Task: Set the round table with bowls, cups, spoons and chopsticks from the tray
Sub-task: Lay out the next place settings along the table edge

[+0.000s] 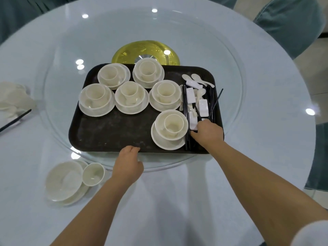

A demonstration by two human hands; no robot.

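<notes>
My right hand reaches among the chopsticks on the tray; its fingertips are hidden, so I cannot tell its grip. My left hand curls over the tray's near rim.

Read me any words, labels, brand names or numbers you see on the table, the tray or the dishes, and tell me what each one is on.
No text here can be read.
Gold disc at the turntable's centre: raised markings, possibly characters, too blurred to read.
Dark tray: no lettering visible.
Bowls, cups and white rests: plain, no print visible.
</notes>
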